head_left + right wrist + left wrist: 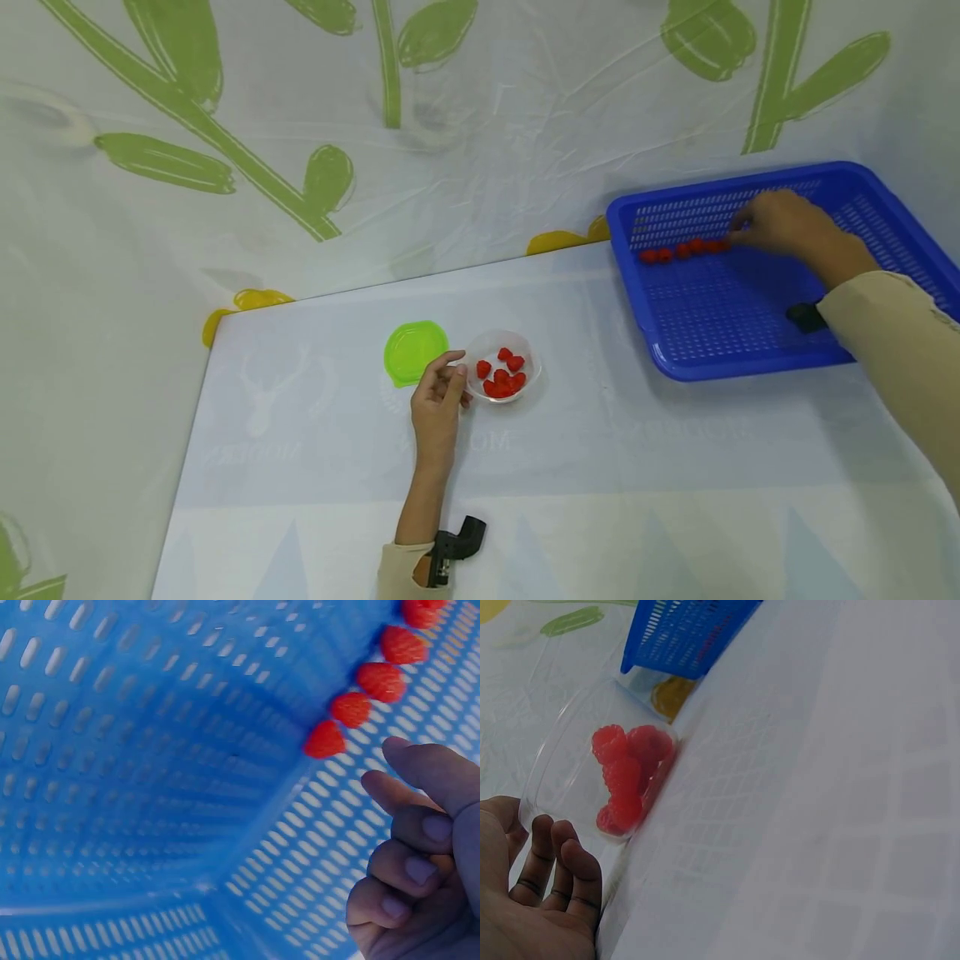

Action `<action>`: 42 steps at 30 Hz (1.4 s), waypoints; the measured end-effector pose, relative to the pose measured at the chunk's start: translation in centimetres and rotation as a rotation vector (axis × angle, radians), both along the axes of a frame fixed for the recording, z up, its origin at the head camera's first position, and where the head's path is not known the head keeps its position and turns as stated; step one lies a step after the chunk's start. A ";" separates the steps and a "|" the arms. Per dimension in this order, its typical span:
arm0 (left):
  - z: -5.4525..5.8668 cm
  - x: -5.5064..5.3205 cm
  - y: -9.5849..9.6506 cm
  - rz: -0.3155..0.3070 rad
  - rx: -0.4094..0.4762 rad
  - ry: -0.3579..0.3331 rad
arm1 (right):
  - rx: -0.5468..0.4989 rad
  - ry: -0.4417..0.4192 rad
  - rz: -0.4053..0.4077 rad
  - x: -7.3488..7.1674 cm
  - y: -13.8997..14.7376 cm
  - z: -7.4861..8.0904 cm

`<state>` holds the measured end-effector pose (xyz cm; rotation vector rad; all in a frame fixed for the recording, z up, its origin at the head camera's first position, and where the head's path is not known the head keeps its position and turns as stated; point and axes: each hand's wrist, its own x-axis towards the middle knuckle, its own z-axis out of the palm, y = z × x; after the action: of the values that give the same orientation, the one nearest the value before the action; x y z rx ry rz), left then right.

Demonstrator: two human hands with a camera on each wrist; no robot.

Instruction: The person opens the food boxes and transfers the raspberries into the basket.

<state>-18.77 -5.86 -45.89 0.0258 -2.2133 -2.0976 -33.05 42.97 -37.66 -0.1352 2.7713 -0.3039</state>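
A clear round plastic bowl (pixel 527 346) with several red raspberries (pixel 622 776) in it stands on the table. At the bowl's left side, my left hand (pixel 438 408) holds it by the rim between thumb and fingers. Inside the blue basket (pixel 652 337), a row of raspberries (pixel 682 250) lies along the far wall. My right hand (pixel 787 225) is over the right end of that row. In the right wrist view its thumb and forefinger (pixel 386 787) are apart with nothing between them, beside the nearest raspberry (pixel 325 739); the other fingers curl in.
A bright green lid (pixel 416 352) lies on the table just left of the bowl. The basket has raised, slotted walls and stands at the table's far right. A white wall covering (pixel 487 167) with green leaf prints rises behind the table.
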 end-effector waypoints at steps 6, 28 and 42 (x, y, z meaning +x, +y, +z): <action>-0.1 0.0 -0.2 -0.005 0.017 -0.008 | 0.020 0.031 0.021 1.2 -1.5 1.9; 0.2 -0.1 -0.5 -0.024 0.054 -0.028 | -0.172 0.268 0.188 8.4 -13.4 6.1; 0.0 0.0 -0.3 -0.021 0.044 -0.002 | -0.256 0.234 0.323 11.0 -21.0 4.1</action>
<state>-18.81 -6.13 -45.92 0.0081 -2.1777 -2.1586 -22.01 22.00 -33.56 -0.7155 2.8609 -0.5865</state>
